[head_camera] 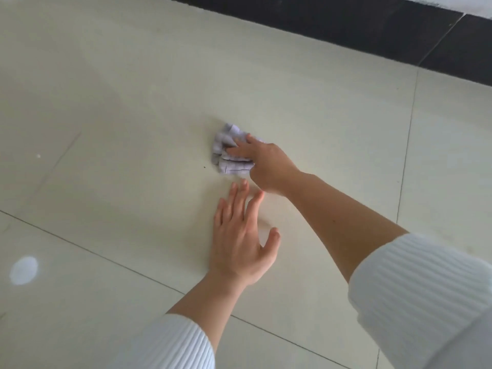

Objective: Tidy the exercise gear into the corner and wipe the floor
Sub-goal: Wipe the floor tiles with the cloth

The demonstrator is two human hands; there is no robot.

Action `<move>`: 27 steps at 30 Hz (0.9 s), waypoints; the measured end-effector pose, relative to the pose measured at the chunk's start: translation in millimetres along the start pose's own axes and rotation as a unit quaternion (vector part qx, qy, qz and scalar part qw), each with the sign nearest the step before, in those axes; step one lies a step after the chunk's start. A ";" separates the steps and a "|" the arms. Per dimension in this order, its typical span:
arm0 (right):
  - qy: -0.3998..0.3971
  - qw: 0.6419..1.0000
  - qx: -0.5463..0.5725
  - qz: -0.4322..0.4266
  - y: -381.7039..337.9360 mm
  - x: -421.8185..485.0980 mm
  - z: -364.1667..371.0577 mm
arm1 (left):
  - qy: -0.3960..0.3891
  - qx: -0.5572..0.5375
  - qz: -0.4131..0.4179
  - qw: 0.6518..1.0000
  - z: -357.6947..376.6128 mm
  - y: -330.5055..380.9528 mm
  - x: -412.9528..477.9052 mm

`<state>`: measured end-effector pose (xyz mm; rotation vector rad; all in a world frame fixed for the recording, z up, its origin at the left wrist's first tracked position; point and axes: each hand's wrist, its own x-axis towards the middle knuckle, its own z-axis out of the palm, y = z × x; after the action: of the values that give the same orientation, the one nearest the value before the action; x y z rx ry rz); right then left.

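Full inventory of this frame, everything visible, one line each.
floor: one, cream tiles with thin grey grout lines, fills most of the view
dark band: one, black, along the floor's far edge at top right
cloth: one, grey-lilac, crumpled, on the floor near centre
dark speck: one, black, on the tile just left of the cloth
bright spot: one, white glare, on the tile at lower left
sleeves: two, white ribbed, pushed up the forearms, bottom edge
right hand: one, fingers laid on the cloth, pressing it down
left hand: one, fingers straight and spread, nearer than the cloth; floor contact unclear
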<state>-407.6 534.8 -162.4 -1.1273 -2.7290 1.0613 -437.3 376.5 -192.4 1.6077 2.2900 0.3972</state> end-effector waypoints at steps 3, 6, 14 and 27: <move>0.029 0.999 -0.025 0.016 24.2 -12.9 -11.4 | -0.043 -0.039 0.075 0.996 -12.2 -20.3 -8.6; 0.125 0.980 -0.080 0.129 43.2 -4.4 -16.1 | -0.027 0.061 0.063 0.996 -37.0 -100.8 -28.8; 0.110 0.991 -0.052 0.058 -63.8 11.1 65.1 | -0.099 0.101 -0.093 0.986 -81.9 -203.3 -48.3; 0.112 0.985 -0.115 0.060 2.2 5.4 12.9 | -0.142 0.085 -0.093 0.982 -88.7 -201.7 -46.4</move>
<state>-413.4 531.8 -174.9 -1.3633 -2.6816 0.5912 -631.1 262.2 -187.5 1.4004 2.2724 -0.0713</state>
